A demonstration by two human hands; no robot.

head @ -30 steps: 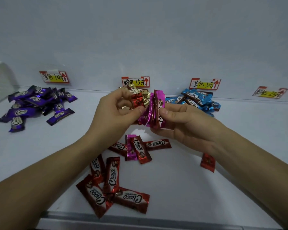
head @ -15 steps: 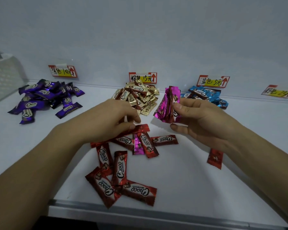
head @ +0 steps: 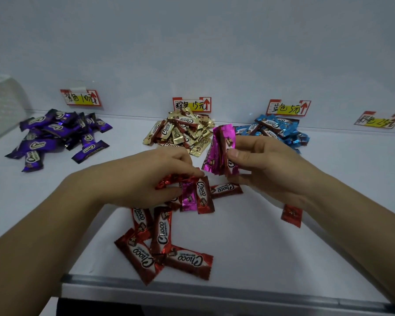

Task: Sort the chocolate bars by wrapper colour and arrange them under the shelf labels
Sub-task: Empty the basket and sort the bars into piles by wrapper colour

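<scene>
- Compared with one second ago, the left hand [head: 146,179] has left the right hand [head: 267,165] and has come down on the loose bars in the middle of the white shelf [head: 283,258].
- Its fingertips touch the red foil chocolate bars [head: 204,195] and its thumb lies beside the single pink foil bar [head: 188,197]. I cannot tell if its grip is closed on one.
- The right hand still keeps its grip tight on the stack of pink foil bars [head: 221,151], thumb on the front. The stack stands above the shelf, just before the gold foil pile [head: 180,133].
- Open room lies at the right, under the fourth label [head: 379,120]. The nearest red bars are close to the grey front edge [head: 214,290].
- Counted: four paper labels on the back wall and three sorted piles, namely the purple foil pile [head: 57,135], the gold one and the blue foil pile [head: 281,131].
- There are perhaps eight loose red bars, and one of them lies apart under the right wrist.
</scene>
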